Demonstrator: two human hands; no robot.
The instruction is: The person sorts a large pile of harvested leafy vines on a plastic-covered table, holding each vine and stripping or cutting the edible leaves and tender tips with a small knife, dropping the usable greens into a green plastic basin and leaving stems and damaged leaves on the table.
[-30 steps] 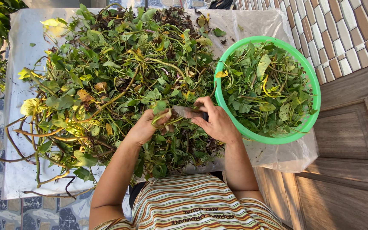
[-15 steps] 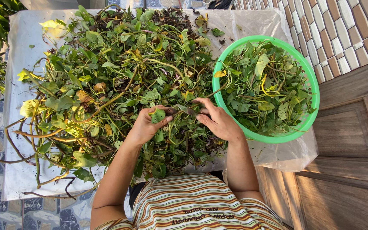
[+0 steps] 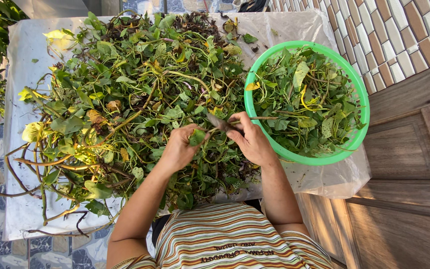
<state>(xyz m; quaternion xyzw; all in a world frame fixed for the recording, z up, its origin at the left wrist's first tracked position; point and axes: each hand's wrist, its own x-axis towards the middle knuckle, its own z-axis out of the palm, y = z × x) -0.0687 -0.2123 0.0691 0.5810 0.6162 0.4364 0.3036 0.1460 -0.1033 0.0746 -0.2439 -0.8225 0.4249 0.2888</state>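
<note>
The left hand (image 3: 179, 149) is pinching a green leaf (image 3: 196, 137) over the big leaf pile (image 3: 125, 99). The right hand (image 3: 251, 141) is gripping a thin stem (image 3: 255, 118) (it is reaching into the green basket (image 3: 362, 102)) beside the pile.

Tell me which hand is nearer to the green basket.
Right. The right hand is just beside the green basket rim, nearly touching its near-left edge while pinching a stem. The left hand is farther away, over the pile of leafy vines.
</note>
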